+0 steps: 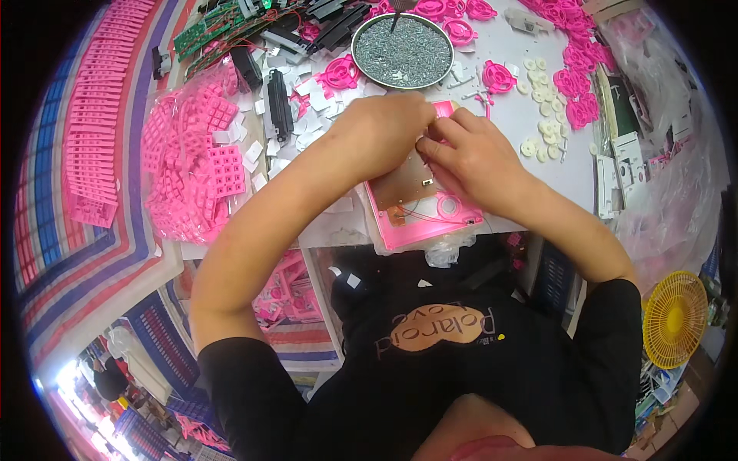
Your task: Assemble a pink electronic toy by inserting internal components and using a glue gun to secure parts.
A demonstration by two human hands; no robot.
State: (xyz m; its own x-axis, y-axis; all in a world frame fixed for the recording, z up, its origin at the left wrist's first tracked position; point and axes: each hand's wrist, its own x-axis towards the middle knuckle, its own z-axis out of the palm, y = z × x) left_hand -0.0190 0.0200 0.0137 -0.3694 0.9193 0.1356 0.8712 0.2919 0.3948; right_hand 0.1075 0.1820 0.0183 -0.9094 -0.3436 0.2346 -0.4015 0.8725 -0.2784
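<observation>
1. The pink case (423, 234) lies at the centre of the frame, near the table's front edge, a brown board (390, 197) inside it.
2. The left hand (393, 129) arches over the case's upper left, wrist bent, fingers curled under; its fingertips are hidden, so I cannot tell what it grips.
3. The right hand (475, 157) comes in from the right, fingers bent over the case's upper right, thumb near the left hand; I cannot tell whether it is closed on anything.
4. Both elbows are bent outward, the left forearm slanting up from the lower left.
5. A dish (452, 62) of screws stands just above the hands, limiting room there.
6. White scraps (307, 142) and a black part (278, 106) crowd the left side.
7. Bare table (565, 184) shows right of the right hand, below the white wheels (547, 131).
8. A bag (188, 165) of pink keypads sits farther left.
</observation>
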